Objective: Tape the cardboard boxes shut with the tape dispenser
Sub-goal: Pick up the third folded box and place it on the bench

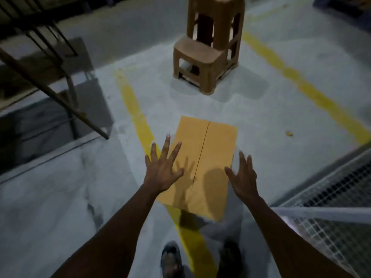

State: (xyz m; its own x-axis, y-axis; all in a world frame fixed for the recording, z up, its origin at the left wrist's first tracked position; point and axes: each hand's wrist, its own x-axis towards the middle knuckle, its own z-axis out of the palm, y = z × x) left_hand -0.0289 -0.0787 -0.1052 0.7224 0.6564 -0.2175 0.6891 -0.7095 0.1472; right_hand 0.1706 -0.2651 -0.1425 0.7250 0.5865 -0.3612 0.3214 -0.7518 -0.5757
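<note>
Edges: a wire mesh panel (pixel 331 197) with a pale rail closes off 4 o'clock, just beside the right forearm; a dark metal frame (pixel 50 87) of slanted bars fills 9 to 10 o'clock.
Open room: bare grey floor (pixel 261 109) runs from the box toward 12 o'clock up to the stools, and widens at 2 o'clock; more bare floor lies at 8 o'clock.
Lines: two yellow stripes, one (pixel 136 113) from 11 o'clock running under the box toward the feet, one (pixel 301 81) from 1 to 3 o'clock.
Count: one box, two hands, two brown plastic stools, two shoes, one small yellow scrap (pixel 289 134) at 3 o'clock.
Stools: a low one (pixel 197 57) stands touching the front of a tall one (pixel 215 17), at 12 o'clock, well apart from the box.
Box (pixel 208 157): dead centre, lying across the left stripe; tan cardboard, long and narrow, flaps folded down, one bare seam down the middle.
Left hand (pixel 162 173): fingers spread and straight, holding nothing, over the box's left edge, its shadow falling on the top.
Right hand (pixel 244 177): fingers straight, holding nothing, at the box's right edge; contact cannot be told.
Shoes: left (pixel 170 259) and right (pixel 230 255) at 6 o'clock, blurred.
</note>
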